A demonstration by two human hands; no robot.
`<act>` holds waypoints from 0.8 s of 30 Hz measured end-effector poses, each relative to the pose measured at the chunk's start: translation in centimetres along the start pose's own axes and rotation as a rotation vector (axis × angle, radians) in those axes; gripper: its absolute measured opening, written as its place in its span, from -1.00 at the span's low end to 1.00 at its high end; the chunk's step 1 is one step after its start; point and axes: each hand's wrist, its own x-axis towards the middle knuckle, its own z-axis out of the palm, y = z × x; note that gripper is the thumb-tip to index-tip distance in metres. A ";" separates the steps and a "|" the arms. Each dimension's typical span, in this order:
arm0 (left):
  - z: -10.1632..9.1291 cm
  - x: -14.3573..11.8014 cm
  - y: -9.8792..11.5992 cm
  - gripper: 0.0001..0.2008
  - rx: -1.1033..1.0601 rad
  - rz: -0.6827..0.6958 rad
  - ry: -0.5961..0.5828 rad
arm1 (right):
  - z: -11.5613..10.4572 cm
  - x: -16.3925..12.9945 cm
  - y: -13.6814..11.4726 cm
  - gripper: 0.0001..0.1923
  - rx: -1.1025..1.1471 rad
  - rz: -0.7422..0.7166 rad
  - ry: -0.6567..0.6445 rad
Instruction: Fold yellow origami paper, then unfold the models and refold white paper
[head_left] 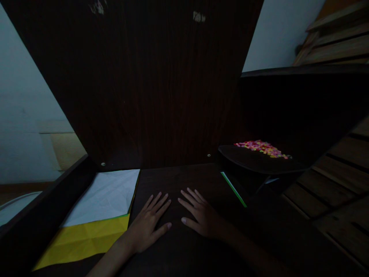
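Note:
My left hand (147,225) and my right hand (199,213) lie flat, palms down, side by side on a dark wooden desk top (184,254), fingers spread and pointing away from me. Neither holds anything. Just left of my left hand lies a stack of paper: a white creased sheet (106,196) over a yellow sheet (83,240). To the right of my right hand a thin green-edged strip (233,189) slants across the desk. Beyond it, a dark tray (259,163) carries a pile of small pink, yellow and orange pieces (262,148).
A tall dark wooden back panel (144,77) rises behind the desk. A dark raised side rail (43,207) borders the left. Wooden slats (337,181) lie at the right, more planks (334,38) at the upper right. The scene is dim.

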 end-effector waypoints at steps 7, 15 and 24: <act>-0.1 0.0 0.0 -0.34 -0.003 -0.008 -0.007 | 0.2 -0.1 0.0 -0.36 -0.011 0.005 0.003; -0.2 0.1 0.1 -0.36 -0.006 -0.023 -0.028 | 0.2 -0.1 0.0 -0.40 -0.016 0.006 -0.012; -0.1 0.1 0.0 -0.35 0.004 -0.017 -0.024 | 0.3 0.0 0.1 -0.39 -0.009 0.014 -0.024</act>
